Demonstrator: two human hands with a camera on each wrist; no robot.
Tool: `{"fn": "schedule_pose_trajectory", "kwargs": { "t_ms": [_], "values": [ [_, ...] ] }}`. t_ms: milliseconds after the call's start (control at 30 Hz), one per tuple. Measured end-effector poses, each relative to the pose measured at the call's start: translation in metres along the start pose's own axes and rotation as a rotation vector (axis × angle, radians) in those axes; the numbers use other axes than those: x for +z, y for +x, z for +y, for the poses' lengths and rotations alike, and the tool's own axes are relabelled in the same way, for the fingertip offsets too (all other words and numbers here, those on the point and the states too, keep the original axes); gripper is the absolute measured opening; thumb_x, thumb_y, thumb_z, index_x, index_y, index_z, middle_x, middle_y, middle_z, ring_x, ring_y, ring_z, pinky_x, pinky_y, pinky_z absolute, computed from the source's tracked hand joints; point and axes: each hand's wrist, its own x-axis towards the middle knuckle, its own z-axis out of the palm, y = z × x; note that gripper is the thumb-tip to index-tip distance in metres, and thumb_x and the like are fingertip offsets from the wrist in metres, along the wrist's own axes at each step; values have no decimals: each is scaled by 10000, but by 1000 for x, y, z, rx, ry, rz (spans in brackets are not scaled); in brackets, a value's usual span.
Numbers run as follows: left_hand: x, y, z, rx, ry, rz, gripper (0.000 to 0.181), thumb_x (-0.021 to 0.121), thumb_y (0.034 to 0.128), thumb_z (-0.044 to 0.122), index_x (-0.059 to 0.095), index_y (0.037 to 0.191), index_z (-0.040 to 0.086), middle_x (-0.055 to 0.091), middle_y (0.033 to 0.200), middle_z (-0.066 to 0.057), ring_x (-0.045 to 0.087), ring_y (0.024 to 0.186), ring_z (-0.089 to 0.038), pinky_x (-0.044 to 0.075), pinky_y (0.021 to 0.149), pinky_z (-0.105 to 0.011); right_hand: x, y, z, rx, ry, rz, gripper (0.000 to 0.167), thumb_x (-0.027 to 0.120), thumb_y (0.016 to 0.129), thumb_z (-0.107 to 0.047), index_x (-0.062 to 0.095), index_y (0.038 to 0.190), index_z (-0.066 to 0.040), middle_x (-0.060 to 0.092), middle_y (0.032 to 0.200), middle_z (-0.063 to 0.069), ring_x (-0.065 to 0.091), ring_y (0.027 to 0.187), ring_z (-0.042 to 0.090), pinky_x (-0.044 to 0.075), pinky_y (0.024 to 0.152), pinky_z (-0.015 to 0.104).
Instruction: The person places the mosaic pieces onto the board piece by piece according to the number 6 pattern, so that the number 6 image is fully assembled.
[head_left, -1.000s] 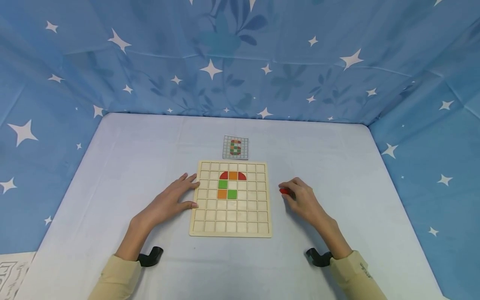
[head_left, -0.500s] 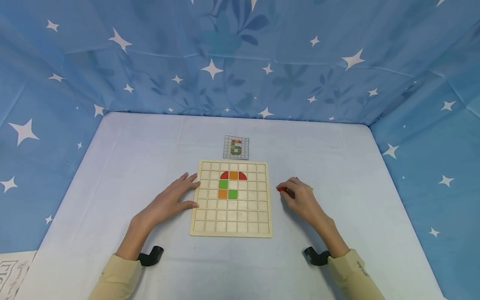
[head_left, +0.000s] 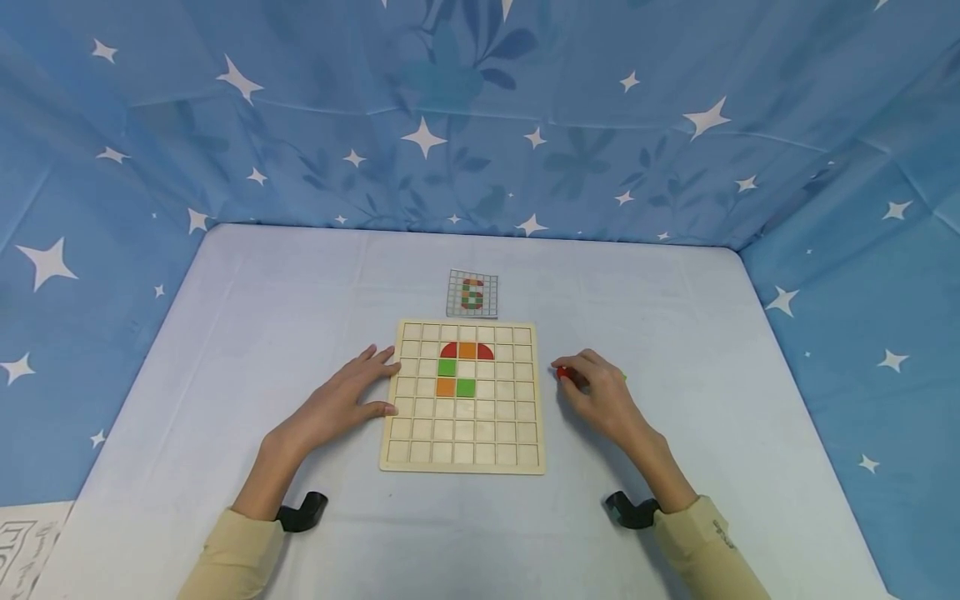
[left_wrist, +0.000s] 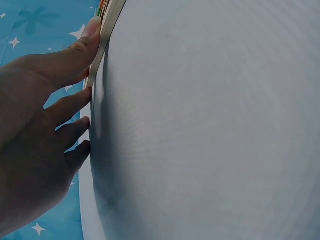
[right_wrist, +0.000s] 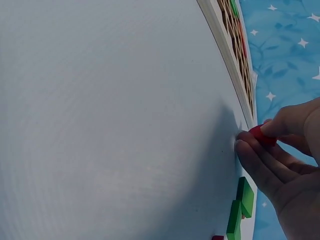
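Observation:
A pale wooden grid board point(head_left: 495, 432) lies mid-table, with red, orange and green pieces in some cells, among them a green piece point(head_left: 465, 388). The left hand point(head_left: 333, 408) touches the board's left edge with thumb and fingertips, its fingers spread; the left wrist view shows this hand point(left_wrist: 55, 100) against the board's side. Right of the board, the right hand point(head_left: 603, 400) pinches a red piece point(head_left: 562, 372) between thumb and fingers. In the right wrist view the red piece point(right_wrist: 263, 135) shows in the right hand point(right_wrist: 285, 155), above the white table.
A small card point(head_left: 472, 295) printed with a coloured grid pattern lies behind the board. Green pieces point(right_wrist: 234, 219) and a dark red piece point(right_wrist: 218, 237) lie on the table near the right hand. Blue star-patterned cloth point(head_left: 480, 117) hangs behind the table.
The right hand has shifted slightly left and away from the body, still pinching red; a bit of green now shows beside its knuckles. The left hand stays in place.

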Motion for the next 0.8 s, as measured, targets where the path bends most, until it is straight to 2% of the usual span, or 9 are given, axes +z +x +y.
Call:
{"fn": "schedule_pose_trajectory", "kwargs": {
  "t_ms": [167, 433, 567, 800],
  "values": [
    [0, 0, 0, 0, -4, -7, 716, 780, 919, 353, 497, 1537, 126, 237, 1719, -13, 105, 1609, -315, 223, 1254, -628, 0, 1, -1, -17, 35, 4, 140, 743, 900, 18, 745, 1037, -8, 709, 951, 79, 690, 795, 170, 626, 693, 342],
    [0, 0, -1, 16, -1, 3, 720, 780, 916, 364, 499, 1535, 123, 244, 1716, -23, 113, 1606, -323, 224, 1251, -632, 2, 3, -1, -39, 45, 36, 154, 769, 878, 20, 757, 1024, -26, 750, 924, 93, 674, 743, 169, 600, 648, 362],
    [1, 0, -2, 29, 9, 14, 716, 779, 915, 364, 506, 1528, 112, 254, 1712, -47, 125, 1601, -345, 227, 1244, -645, 3, 4, -2, -35, 69, 39, 194, 771, 874, 30, 761, 1062, -20, 766, 979, 99, 728, 791, 200, 636, 698, 388],
    [0, 0, -3, 35, 8, 17, 719, 784, 911, 358, 507, 1528, 115, 255, 1712, -37, 125, 1603, -332, 230, 1248, -634, 4, 7, -8, -5, 101, -7, 233, 751, 894, 18, 771, 1124, -16, 746, 988, 92, 746, 871, 222, 650, 769, 373]
  ]
}}
